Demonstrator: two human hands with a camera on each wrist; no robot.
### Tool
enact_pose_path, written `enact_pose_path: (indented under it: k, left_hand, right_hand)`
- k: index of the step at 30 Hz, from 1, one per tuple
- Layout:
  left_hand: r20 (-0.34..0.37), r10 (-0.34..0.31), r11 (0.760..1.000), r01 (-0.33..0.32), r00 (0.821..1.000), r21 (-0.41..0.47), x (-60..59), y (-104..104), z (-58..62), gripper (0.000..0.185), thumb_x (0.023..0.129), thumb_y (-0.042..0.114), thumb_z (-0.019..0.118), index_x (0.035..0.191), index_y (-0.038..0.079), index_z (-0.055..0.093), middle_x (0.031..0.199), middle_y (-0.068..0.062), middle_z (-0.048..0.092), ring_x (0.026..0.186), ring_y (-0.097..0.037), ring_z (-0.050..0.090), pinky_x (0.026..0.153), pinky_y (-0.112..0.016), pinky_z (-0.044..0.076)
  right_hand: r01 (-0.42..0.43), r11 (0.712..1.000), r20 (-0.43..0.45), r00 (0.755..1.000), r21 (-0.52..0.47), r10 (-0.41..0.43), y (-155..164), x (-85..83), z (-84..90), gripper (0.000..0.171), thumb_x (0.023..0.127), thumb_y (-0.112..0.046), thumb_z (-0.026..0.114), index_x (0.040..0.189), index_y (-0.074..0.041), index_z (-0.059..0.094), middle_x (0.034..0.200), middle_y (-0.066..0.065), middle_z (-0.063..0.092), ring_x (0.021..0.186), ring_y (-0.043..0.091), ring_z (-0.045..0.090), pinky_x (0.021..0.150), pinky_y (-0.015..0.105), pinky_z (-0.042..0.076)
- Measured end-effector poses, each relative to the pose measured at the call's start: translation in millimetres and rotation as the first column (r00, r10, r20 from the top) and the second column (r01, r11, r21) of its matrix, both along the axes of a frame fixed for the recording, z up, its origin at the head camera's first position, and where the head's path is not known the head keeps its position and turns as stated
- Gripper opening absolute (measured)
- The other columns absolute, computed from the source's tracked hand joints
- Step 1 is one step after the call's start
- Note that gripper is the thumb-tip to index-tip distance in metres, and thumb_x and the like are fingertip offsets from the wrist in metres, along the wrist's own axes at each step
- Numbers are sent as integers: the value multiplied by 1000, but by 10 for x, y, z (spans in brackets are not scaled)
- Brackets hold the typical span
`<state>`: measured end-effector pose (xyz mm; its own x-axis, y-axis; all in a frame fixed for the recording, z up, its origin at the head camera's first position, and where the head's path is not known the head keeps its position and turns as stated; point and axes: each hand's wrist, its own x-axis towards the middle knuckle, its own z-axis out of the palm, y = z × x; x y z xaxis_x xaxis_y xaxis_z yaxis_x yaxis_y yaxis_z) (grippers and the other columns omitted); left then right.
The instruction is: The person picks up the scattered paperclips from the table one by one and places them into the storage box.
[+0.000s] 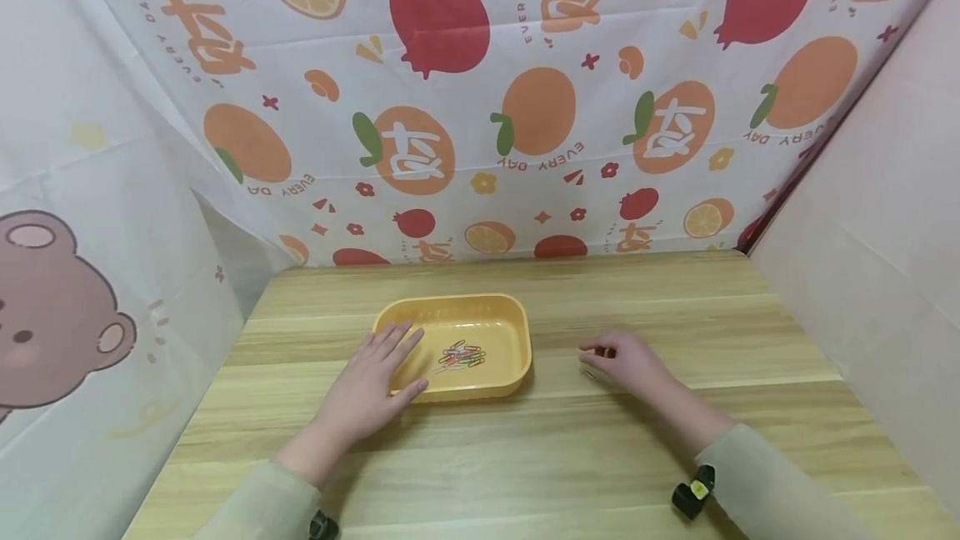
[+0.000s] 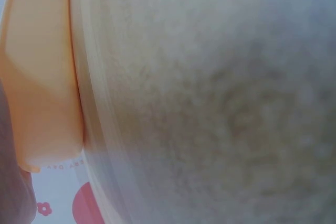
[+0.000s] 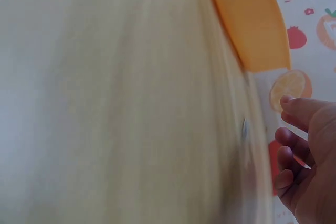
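A yellow plastic tray (image 1: pixel 517 340) sits mid-table and holds several coloured paper clips (image 1: pixel 461 355). My left hand (image 1: pixel 386 361) lies flat on the tray's left rim, fingers straight and spread. My right hand (image 1: pixel 607 354) rests on the table to the right of the tray, apart from it. Its fingers are curled, and a small dark red paper clip (image 1: pixel 608 352) shows between thumb and forefinger. The right wrist view shows those curled fingers (image 3: pixel 296 153) beside the tray's (image 3: pixel 252 19) edge. The left wrist view is blurred and shows only the tray's side (image 2: pixel 42 77) and the tabletop.
The wooden table (image 1: pixel 525 457) is closed in by a fruit-print cloth (image 1: pixel 480 107) at the back, a bear-print cloth (image 1: pixel 90 290) on the left and a plain pink wall (image 1: pixel 877 257) on the right. A small grey speck (image 3: pixel 244 127) lies on the table near my right hand.
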<state>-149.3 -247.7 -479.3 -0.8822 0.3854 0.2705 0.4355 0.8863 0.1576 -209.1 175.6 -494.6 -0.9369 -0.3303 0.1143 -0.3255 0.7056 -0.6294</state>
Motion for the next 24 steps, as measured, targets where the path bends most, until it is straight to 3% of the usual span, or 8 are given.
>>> enact_pose_path:
  k: [9, 18, 24]
  left_hand:
    - [-4, 0, 1000, 0, 1000, -3, -14, -15, 4, 76, 95, 63, 51, 156, 21, 33, 161, -7, 29, 148, -33, 23, 120, -54, 18]
    - [6, 4, 1000, -4, 1000, -6, -7, -18, 1, 76, 94, 63, 52, 156, 22, 33, 161, -6, 29, 149, -31, 22, 121, -53, 16]
    - [9, 1, 1000, -1, 1000, -2, 7, -2, 17, 76, 95, 61, 53, 156, 21, 34, 161, -7, 30, 149, -32, 23, 121, -53, 16]
  right_hand:
    - [5, 999, -10, 1000, 34, -5, 149, 49, -56, 19, 90, -28, 74, 104, -16, 78, 84, -10, 64, 76, 9, 56, 70, 30, 50]
    - [-15, 994, -21, 1000, 110, 18, 120, 108, -11, 7, 87, -25, 77, 91, -20, 79, 83, -11, 63, 76, 7, 55, 70, 30, 50]
    - [-4, 985, 29, 1000, 173, -1, 84, 115, -17, 6, 86, -27, 78, 86, -22, 75, 81, -10, 61, 75, 7, 54, 69, 31, 49]
